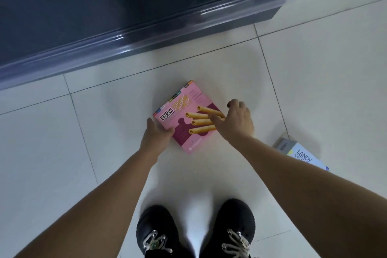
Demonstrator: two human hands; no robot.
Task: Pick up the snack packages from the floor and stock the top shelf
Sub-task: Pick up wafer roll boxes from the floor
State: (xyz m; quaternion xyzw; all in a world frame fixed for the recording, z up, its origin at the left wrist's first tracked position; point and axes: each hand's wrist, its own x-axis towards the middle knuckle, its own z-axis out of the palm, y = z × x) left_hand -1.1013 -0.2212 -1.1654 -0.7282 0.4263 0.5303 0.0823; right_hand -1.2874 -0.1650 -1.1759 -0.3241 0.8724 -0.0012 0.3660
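A pink snack box (188, 119) flat on the floor (314, 90) is flanked for lifting: left hand (158, 132) straight-fingered against its edge, right hand (236, 121) spread loosely, apparently touching.

Bent over a pink snack box (184, 115) on the floor (314, 69). Touched its left edge with the left hand (157, 134), its right side with the right hand (236, 121), perhaps gripping.
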